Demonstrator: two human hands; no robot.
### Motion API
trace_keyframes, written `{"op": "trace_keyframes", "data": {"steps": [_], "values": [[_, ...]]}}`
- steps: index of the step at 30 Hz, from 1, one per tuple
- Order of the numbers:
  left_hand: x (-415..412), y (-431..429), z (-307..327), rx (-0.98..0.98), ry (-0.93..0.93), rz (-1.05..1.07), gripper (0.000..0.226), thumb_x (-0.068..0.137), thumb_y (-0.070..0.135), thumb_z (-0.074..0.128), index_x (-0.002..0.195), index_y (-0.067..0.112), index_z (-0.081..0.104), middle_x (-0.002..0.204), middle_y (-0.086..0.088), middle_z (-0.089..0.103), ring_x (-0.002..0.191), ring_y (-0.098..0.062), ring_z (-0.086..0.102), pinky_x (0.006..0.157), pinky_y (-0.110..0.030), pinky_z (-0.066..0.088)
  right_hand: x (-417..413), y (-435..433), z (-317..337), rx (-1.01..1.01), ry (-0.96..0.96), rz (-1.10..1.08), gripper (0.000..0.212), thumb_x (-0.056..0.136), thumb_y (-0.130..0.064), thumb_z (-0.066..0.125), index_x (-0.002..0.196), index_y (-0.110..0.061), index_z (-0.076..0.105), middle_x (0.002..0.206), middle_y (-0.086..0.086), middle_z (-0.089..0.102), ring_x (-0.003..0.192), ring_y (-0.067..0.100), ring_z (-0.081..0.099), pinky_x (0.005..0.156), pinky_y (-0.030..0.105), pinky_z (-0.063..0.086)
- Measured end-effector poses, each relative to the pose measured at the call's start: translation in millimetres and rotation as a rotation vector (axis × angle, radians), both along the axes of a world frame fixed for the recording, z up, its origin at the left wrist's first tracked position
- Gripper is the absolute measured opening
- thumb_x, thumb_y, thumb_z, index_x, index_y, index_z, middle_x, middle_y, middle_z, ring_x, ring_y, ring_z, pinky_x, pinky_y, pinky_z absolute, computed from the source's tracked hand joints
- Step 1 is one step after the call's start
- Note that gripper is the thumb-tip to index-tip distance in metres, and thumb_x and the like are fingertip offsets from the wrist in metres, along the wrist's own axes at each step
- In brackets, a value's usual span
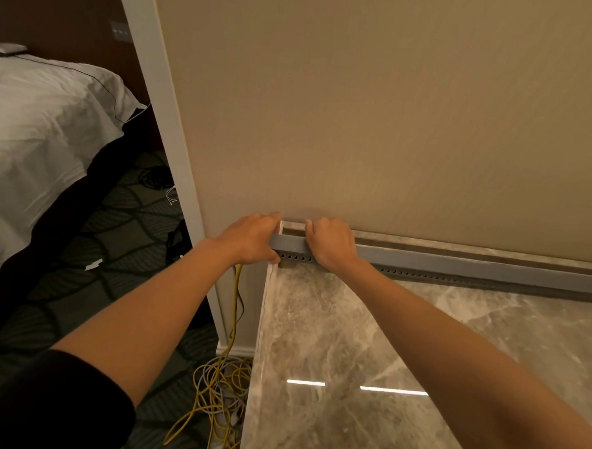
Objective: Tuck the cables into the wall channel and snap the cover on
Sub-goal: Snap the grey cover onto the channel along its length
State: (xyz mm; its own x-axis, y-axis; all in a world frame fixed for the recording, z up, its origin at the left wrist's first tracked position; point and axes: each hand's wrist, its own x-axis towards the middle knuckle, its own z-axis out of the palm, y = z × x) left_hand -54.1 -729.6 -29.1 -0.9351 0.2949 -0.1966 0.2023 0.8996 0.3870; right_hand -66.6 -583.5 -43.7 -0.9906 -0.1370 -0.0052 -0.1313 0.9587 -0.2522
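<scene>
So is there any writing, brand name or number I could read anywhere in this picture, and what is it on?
None that can be read.
The grey channel cover under the left hand and right hand: plain, only a row of small holes below it.
The wall switch plate by the bed: small pale marks, too small and blurred to read.
The yellow cable: no print visible.

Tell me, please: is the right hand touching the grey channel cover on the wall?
Touching. The head view shows the right hand lying over the grey channel cover, its fingers wrapped across the top edge with no gap visible.
</scene>
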Motion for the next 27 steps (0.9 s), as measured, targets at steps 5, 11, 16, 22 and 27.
{"op": "trace_keyframes", "data": {"steps": [5, 11, 16, 22, 27], "values": [[1.4, -1.2, -0.1, -0.007, 0.03, -0.038, 0.035, 0.075, 0.022, 0.075, 0.086, 0.014, 0.043, 0.092, -0.008, 0.058, 0.082, -0.024, 0.053, 0.065, -0.033, 0.039, 12.1, -2.3, -2.9, 0.019, 0.067, 0.001, 0.046, 0.104, -0.019, 0.025, 0.102, 0.007, 0.063, 0.107, 0.026, 0.067, 0.107, 0.038, 0.056, 0.085, 0.042, 0.046], [-4.7, -2.2, 8.4, -0.001, -0.014, -0.053, 0.034, 0.081, 0.03, 0.071, 0.104, 0.006, 0.068, 0.099, -0.01, 0.063, 0.088, -0.022, 0.056, 0.072, -0.03, 0.04, 8.0, -4.7, -5.9, -0.013, 0.061, -0.058, 0.055, 0.104, -0.029, 0.023, 0.1, 0.007, 0.065, 0.11, 0.027, 0.065, 0.106, 0.04, 0.058, 0.085, 0.043, 0.046], [-8.9, 2.7, 11.5, -0.056, -0.028, -0.093, 0.034, 0.086, 0.025, 0.067, 0.112, 0.003, 0.06, 0.118, -0.013, 0.058, 0.106, -0.027, 0.053, 0.084, -0.034, 0.043, 0.0, -5.6, -4.9, -0.035, -0.006, -0.087, 0.057, 0.104, -0.032, 0.02, 0.106, 0.005, 0.063, 0.113, 0.027, 0.065, 0.107, 0.041, 0.059, 0.087, 0.043, 0.046], [-18.9, 4.8, 12.3, -0.05, -0.171, -0.057, 0.037, 0.087, 0.023, 0.066, 0.116, 0.002, 0.056, 0.119, -0.015, 0.058, 0.101, -0.027, 0.053, 0.076, -0.028, 0.036, -4.2, -5.9, -6.0, -0.063, -0.043, -0.05, 0.057, 0.103, -0.035, 0.023, 0.104, 0.005, 0.063, 0.112, 0.027, 0.065, 0.105, 0.041, 0.059, 0.086, 0.042, 0.045], [-30.9, 10.9, 21.6, -0.131, -0.371, -0.085, 0.02, 0.091, 0.023, 0.062, 0.093, 0.003, 0.059, 0.084, -0.004, 0.05, 0.078, -0.019, 0.047, 0.075, -0.031, 0.035, -4.0, -6.3, -5.3, -0.077, -0.055, -0.024, 0.061, 0.102, -0.042, 0.024, 0.103, 0.004, 0.065, 0.11, 0.026, 0.067, 0.103, 0.041, 0.06, 0.083, 0.042, 0.045]]}}
